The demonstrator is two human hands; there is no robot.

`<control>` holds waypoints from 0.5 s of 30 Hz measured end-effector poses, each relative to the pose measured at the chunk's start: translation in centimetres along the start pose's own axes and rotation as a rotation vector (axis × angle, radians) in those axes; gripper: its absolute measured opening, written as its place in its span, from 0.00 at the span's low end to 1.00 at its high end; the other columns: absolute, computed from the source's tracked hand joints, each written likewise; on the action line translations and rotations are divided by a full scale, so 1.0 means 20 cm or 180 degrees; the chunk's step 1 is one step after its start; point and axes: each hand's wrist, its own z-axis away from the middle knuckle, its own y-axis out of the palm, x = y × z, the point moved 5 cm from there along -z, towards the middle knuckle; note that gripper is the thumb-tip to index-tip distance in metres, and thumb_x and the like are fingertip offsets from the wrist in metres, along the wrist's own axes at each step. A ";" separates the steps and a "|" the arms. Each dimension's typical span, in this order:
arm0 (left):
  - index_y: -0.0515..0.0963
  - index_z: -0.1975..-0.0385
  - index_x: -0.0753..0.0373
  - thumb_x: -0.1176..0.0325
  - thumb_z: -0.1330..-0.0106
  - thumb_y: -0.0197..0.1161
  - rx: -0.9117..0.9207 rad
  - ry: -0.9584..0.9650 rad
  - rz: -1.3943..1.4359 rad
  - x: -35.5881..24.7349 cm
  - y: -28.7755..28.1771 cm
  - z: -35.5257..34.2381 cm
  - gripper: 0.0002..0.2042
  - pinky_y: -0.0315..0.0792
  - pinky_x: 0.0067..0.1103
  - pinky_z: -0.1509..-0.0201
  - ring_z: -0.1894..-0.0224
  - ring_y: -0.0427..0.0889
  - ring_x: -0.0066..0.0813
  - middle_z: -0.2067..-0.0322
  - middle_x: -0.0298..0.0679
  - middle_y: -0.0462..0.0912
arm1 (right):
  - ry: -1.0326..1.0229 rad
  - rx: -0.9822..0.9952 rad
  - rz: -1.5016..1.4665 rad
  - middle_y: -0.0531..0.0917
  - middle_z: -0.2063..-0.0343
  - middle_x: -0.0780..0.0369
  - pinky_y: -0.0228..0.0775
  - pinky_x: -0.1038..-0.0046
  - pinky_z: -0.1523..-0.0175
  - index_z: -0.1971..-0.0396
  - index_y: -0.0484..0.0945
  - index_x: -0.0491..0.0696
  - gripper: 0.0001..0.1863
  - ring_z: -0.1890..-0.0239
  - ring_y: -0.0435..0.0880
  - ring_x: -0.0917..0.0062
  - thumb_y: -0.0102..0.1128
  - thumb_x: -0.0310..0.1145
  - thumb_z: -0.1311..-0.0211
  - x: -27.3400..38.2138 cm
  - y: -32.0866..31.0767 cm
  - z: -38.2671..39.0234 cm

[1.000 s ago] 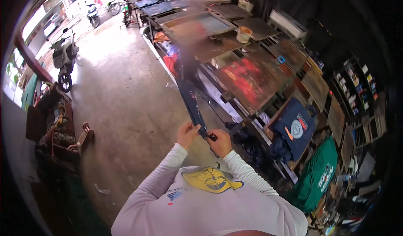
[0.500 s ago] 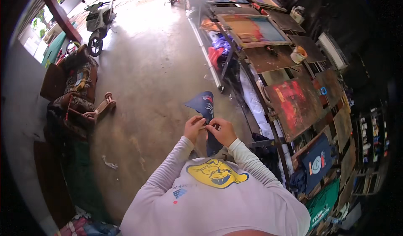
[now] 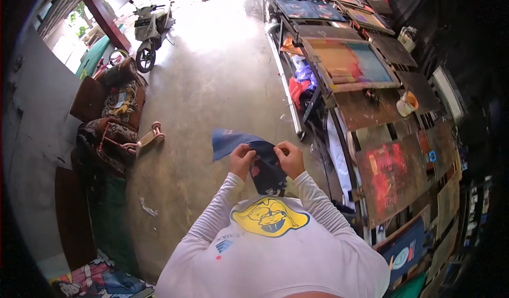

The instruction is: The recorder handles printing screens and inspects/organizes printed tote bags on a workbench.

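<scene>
A navy blue cloth with printed marks hangs from my two hands over the floor, in front of my white printed shirt. One flap spreads out to the left and a darker part droops between my hands toward my shirt. My left hand pinches the cloth's top edge with thumb and fingers. My right hand pinches it a short way to the right, its thumb and fingers closed on the fabric.
Worktables with boards, a paint-stained screen frame and a bucket line the right. At left stand a patterned couch, a small pink scooter and a parked motor scooter. Concrete floor runs between them.
My hands have moved apart along the cloth, and it has turned and opened from a narrow strip into a wider flap leftward. My view has swung to the right.
</scene>
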 end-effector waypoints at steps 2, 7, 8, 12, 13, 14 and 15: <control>0.75 0.63 0.64 0.77 0.39 0.64 -0.0060 0.0113 -0.0185 -0.02 0.07 -0.12 0.07 0.79 0.19 0.64 0.67 0.80 0.21 0.69 0.32 0.79 | -0.0629 0.0025 0.0337 0.82 0.77 0.64 0.73 0.79 0.76 0.68 0.79 0.41 0.05 0.79 0.81 0.84 0.63 0.27 0.38 -0.02 -0.04 -0.17; 0.71 0.54 0.64 0.77 0.45 0.70 -0.0080 0.0353 -0.0869 0.00 0.23 -0.38 0.20 0.78 0.22 0.57 0.62 0.80 0.24 0.65 0.35 0.80 | -0.0733 0.0606 0.0472 0.85 0.75 0.59 0.76 0.74 0.68 0.67 0.81 0.43 0.07 0.74 0.85 0.75 0.65 0.30 0.41 0.11 -0.13 -0.43; 0.69 0.51 0.64 0.79 0.47 0.70 -0.0097 0.0364 -0.0853 0.02 0.26 -0.42 0.23 0.77 0.23 0.54 0.60 0.80 0.26 0.63 0.37 0.80 | -0.0769 0.0762 0.0583 0.86 0.74 0.56 0.77 0.71 0.64 0.68 0.81 0.44 0.08 0.72 0.87 0.69 0.66 0.33 0.43 0.11 -0.15 -0.46; 0.65 0.45 0.63 0.79 0.45 0.69 0.0075 0.0918 -0.1129 -0.03 0.42 -0.50 0.28 0.79 0.23 0.61 0.61 0.81 0.27 0.61 0.40 0.79 | -0.0861 0.0731 0.1066 0.86 0.73 0.55 0.77 0.71 0.64 0.67 0.82 0.44 0.09 0.72 0.86 0.68 0.66 0.34 0.43 0.04 -0.30 -0.58; 0.67 0.45 0.63 0.79 0.45 0.69 0.0066 0.0704 -0.1004 -0.05 0.46 -0.50 0.27 0.79 0.22 0.60 0.62 0.81 0.26 0.61 0.39 0.79 | -0.0752 0.0607 0.0917 0.86 0.73 0.55 0.76 0.71 0.64 0.67 0.82 0.44 0.09 0.72 0.86 0.68 0.66 0.34 0.43 0.02 -0.34 -0.60; 0.68 0.46 0.62 0.80 0.45 0.68 0.0061 0.0485 -0.0880 -0.05 0.50 -0.51 0.26 0.78 0.21 0.60 0.63 0.81 0.25 0.62 0.39 0.80 | -0.0640 0.0478 0.0769 0.86 0.73 0.55 0.76 0.71 0.64 0.66 0.82 0.43 0.10 0.72 0.86 0.68 0.65 0.34 0.43 0.00 -0.38 -0.61; 0.68 0.46 0.62 0.80 0.45 0.68 0.0070 0.0479 -0.0900 -0.01 0.49 -0.54 0.26 0.78 0.21 0.60 0.63 0.81 0.25 0.62 0.39 0.80 | -0.0633 0.0467 0.0751 0.86 0.73 0.55 0.76 0.71 0.64 0.66 0.82 0.43 0.10 0.72 0.86 0.68 0.65 0.34 0.43 0.00 -0.39 -0.62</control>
